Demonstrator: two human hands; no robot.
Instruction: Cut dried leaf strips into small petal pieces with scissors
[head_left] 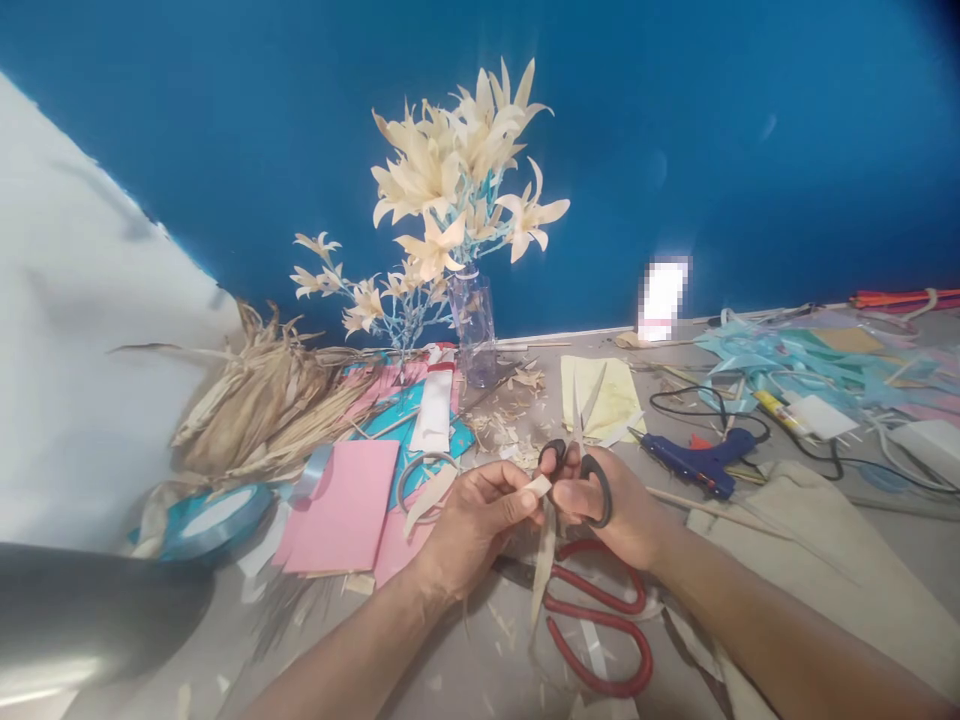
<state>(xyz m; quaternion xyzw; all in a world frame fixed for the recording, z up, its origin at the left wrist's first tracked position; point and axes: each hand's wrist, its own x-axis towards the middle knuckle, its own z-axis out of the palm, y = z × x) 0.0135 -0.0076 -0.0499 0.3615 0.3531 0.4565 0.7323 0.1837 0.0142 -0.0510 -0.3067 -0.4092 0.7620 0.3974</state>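
My left hand (491, 510) pinches a pale strip of dried husk (545, 560) between thumb and fingers; its lower end hangs down toward the table. Close beside it, my right hand (611, 510) has its fingers through the black handles of a pair of scissors (583, 405). The scissor blades point away from me and stand apart. The fingertips of both hands meet near the strip, so whether the right fingers also touch it is hard to see. Red-handled shears (600, 620) lie on the table just under my hands.
Artificial cream flowers stand in a clear bottle (474, 325) near the blue wall. Left lie dried husks (255, 390), pink paper (345, 500) and a blue ribbon roll (214, 520). Right lie a blue glue gun (697, 460), cords and turquoise ribbons (787, 355). Scraps litter the table.
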